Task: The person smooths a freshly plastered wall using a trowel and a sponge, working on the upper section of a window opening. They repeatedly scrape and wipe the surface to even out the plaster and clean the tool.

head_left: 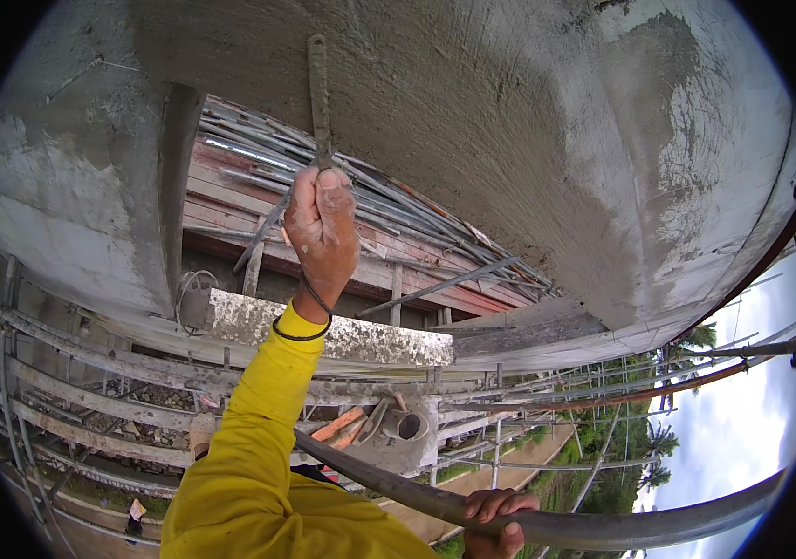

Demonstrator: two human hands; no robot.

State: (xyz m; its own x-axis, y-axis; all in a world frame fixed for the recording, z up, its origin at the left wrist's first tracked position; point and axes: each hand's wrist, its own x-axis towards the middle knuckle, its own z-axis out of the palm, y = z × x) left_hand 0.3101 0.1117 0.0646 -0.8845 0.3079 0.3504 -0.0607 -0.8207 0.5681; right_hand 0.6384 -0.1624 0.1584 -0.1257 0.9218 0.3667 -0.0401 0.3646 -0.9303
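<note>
My left hand [323, 219], in a yellow sleeve and dusted with cement, is raised in front of me. Its fingers are closed round the lower end of a narrow flat metal strip [320, 88], which points up against the wet grey plaster [454, 121] overhead. The strip is cement-coated, with a rounded tip; its gripped end is hidden. Low at the right, my right hand [499, 520] wraps round a thick grey metal pipe [622, 529] that curves across the view. Below the raised hand runs a cement-spattered board [333, 331].
Behind the plastered opening lie several metal pipes [277, 168] over reddish planks [221, 191]. A plastered column side [160, 186] stands left. Lower down are scaffold rails [109, 359], a round container [409, 426] and orange-brown pieces [337, 426] on a ledge. Ground shows far below.
</note>
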